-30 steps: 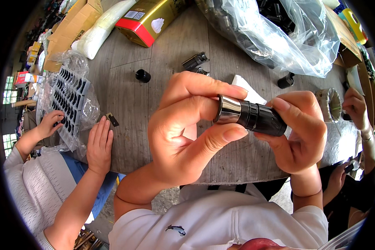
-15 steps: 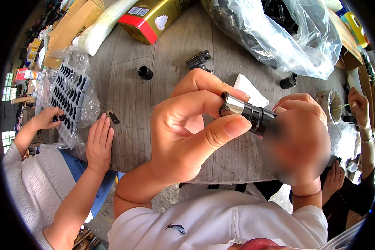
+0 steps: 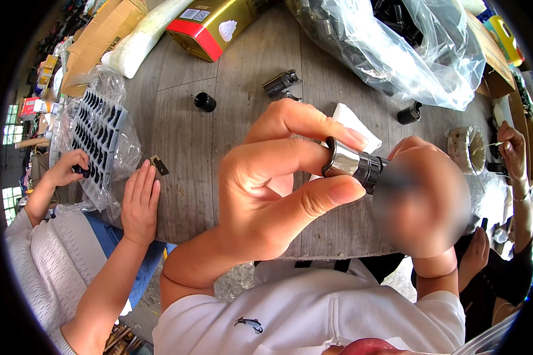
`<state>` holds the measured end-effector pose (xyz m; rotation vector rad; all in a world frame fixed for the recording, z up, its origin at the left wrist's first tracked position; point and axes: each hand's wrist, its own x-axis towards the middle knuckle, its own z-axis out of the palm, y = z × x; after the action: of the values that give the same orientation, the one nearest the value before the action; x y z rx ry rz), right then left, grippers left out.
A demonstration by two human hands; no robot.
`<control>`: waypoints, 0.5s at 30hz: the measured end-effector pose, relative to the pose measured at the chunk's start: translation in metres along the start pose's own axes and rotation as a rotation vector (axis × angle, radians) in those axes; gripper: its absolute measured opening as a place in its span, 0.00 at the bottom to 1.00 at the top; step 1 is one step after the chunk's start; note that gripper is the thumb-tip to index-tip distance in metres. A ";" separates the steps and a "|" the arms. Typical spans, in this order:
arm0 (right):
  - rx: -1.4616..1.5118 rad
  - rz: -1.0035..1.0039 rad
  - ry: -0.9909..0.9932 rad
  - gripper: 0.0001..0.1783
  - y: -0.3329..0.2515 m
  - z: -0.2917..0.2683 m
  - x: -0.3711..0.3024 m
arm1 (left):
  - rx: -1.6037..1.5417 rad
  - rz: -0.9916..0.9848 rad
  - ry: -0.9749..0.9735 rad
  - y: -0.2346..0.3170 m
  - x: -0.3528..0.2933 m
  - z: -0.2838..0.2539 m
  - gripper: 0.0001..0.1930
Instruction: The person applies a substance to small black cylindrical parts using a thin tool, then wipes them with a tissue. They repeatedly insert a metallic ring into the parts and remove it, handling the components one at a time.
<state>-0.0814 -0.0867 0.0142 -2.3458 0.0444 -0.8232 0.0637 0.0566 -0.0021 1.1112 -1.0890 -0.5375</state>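
Raised above the table, a short black cylindrical part with a shiny silver collar (image 3: 344,161) spans my two hands. Thumb and fingers of my left hand (image 3: 266,177) pinch it at the flared silver end. My right hand (image 3: 423,189) is closed around the black end; most of it is blurred, so its finger grip shows only in part. Behind the part lies a folded white tissue (image 3: 352,121). Farther off, loose dark metallic parts (image 3: 280,84) and a small black cap (image 3: 205,102) rest on the table. Another black cap (image 3: 410,112) lies at right.
A clear plastic bag (image 3: 397,77) of black parts lies at the back right, a gold-and-red tin (image 3: 210,35) at the back. At left, a person's hands (image 3: 139,204) are beside a tray (image 3: 103,139) of black pieces. Another person's hand (image 3: 513,151) holds a thin strand at right.
The part has shifted slightly right and turned, so more of its silver collar shows and less of the black section. My left hand has moved a little right with it.
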 end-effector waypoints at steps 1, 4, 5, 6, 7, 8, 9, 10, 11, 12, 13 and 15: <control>0.041 -0.006 0.008 0.28 0.001 0.000 0.000 | 0.035 0.025 -0.013 -0.001 0.001 -0.001 0.19; 0.105 0.032 0.006 0.25 -0.003 0.000 0.001 | 0.168 0.122 -0.049 0.000 0.003 -0.004 0.19; 0.124 0.054 0.004 0.24 -0.004 0.000 0.001 | 0.221 0.165 -0.062 0.000 0.005 -0.005 0.19; 0.147 0.082 -0.004 0.23 -0.005 -0.001 0.001 | 0.273 0.208 -0.072 0.001 0.006 -0.006 0.19; 0.176 0.111 -0.009 0.22 -0.007 -0.001 0.001 | 0.331 0.259 -0.083 0.001 0.008 -0.007 0.19; 0.208 0.145 -0.014 0.21 -0.008 -0.001 0.000 | 0.368 0.288 -0.090 0.002 0.008 -0.008 0.19; 0.245 0.178 -0.018 0.20 -0.010 -0.001 0.000 | 0.405 0.317 -0.096 0.002 0.009 -0.009 0.19; 0.285 0.214 -0.022 0.19 -0.013 -0.002 0.000 | 0.419 0.327 -0.099 0.003 0.009 -0.010 0.19; 0.316 0.250 -0.022 0.19 -0.014 -0.002 -0.001 | 0.401 0.303 -0.090 0.001 0.008 -0.009 0.19; 0.346 0.286 -0.018 0.18 -0.014 -0.001 -0.001 | 0.384 0.279 -0.080 0.000 0.008 -0.008 0.19; 0.374 0.312 -0.007 0.17 -0.015 0.001 -0.002 | 0.340 0.220 -0.056 -0.001 0.005 -0.006 0.18; 0.398 0.334 0.027 0.16 -0.014 0.004 -0.001 | 0.237 0.141 -0.004 -0.003 0.003 -0.004 0.18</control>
<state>-0.0820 -0.0726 0.0197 -1.8863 0.2538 -0.6306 0.0688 0.0548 -0.0038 1.2275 -1.2470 -0.3043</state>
